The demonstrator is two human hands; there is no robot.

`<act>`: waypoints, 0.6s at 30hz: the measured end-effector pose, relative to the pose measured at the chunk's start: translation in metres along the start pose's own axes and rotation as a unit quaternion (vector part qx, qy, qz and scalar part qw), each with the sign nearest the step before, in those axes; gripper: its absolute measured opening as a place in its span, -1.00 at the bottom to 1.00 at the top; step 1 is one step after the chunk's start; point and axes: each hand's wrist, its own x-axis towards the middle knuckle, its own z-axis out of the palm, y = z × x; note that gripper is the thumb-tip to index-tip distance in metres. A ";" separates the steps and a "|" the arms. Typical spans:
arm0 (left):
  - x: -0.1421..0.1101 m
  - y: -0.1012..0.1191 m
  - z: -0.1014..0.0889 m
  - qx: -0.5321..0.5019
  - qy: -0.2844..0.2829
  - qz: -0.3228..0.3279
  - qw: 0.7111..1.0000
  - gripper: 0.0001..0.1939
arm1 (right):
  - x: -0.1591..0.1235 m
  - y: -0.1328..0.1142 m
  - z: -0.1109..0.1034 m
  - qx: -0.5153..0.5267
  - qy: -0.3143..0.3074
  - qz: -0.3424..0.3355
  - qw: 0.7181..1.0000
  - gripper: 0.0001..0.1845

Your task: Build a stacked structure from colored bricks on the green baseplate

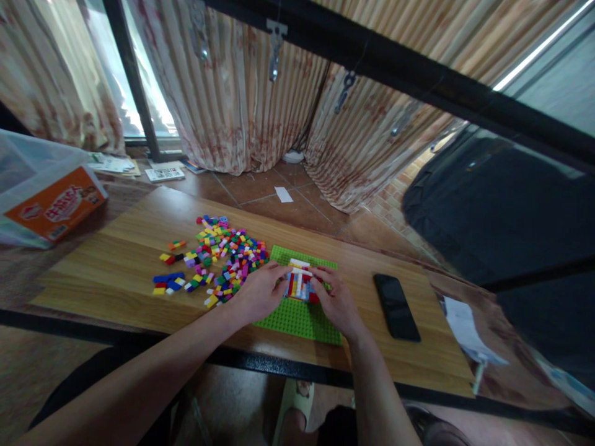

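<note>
A small build of toy building bricks (300,288), striped in red, yellow, white and blue, stands on a green studded baseplate (302,322). My left hand (264,291) grips the build's left side, its fingers bent and the fingertips at the upper left edge. From the right, my right hand (338,303) closes on the same build, with curled fingers along its top and right side. A pale strip of bricks shows at the far edge, between the fingertips. The fingers partly cover the build's sides, so the exact contact points are hidden.
Loose coloured bricks (232,254) lie heaped left of the baseplate on the wooden table (125,229). A black phone (396,308) rests to the right. A clear plastic bin (41,192) with an orange label stands at far left. Papers (469,325) lie at the right.
</note>
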 end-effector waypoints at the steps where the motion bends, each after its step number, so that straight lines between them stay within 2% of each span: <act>1: 0.000 0.000 0.000 0.001 0.000 0.000 1.000 -0.67 | 0.000 0.000 0.000 -0.001 0.001 0.001 1.000 -0.64; 7: 0.001 0.001 -0.001 0.013 0.010 -0.005 1.000 -0.70 | 0.000 -0.003 -0.001 -0.002 0.001 0.006 1.000 -0.64; 12: 0.002 0.001 -0.002 0.023 0.032 -0.012 0.999 -0.63 | 0.002 -0.003 -0.003 0.007 0.004 -0.002 1.000 -0.66; 18: 0.003 0.003 0.000 0.035 0.017 -0.007 0.999 -0.62 | 0.002 0.000 -0.003 0.015 0.015 0.004 1.000 -0.66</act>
